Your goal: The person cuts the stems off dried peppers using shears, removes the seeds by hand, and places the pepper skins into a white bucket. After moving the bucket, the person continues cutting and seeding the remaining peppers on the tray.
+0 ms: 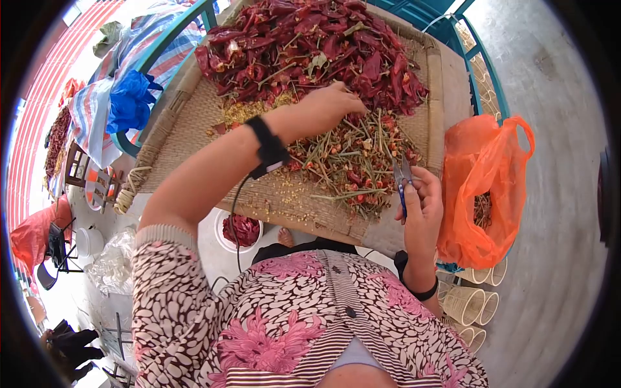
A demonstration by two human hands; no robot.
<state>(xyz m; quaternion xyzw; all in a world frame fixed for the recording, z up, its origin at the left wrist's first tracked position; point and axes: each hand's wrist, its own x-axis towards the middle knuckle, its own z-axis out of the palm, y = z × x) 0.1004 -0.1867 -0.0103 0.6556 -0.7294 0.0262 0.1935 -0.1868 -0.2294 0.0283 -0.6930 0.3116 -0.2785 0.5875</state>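
Note:
A heap of dried red chili peppers (310, 48) covers the far half of a woven mat tray (178, 139). My left hand (333, 103) reaches to the near edge of that heap, its fingers bent down and close together; the chilies and the hand itself hide what is at the fingertips. In front of it lies a pile of cut stems and chili caps (352, 158). My right hand (424, 200) grips a pair of scissors (402, 181) with blue handles, at the right side of the stem pile. The blades point away from me and look slightly parted.
Yellow chili seeds (291, 197) are scattered on the mat. An orange plastic bag (482, 187) hangs on the right, with dark stuff inside. Below the tray stands a white bowl of red chilies (241, 231). A blue plastic bag (131, 100) hangs at the left on the teal frame (168, 48).

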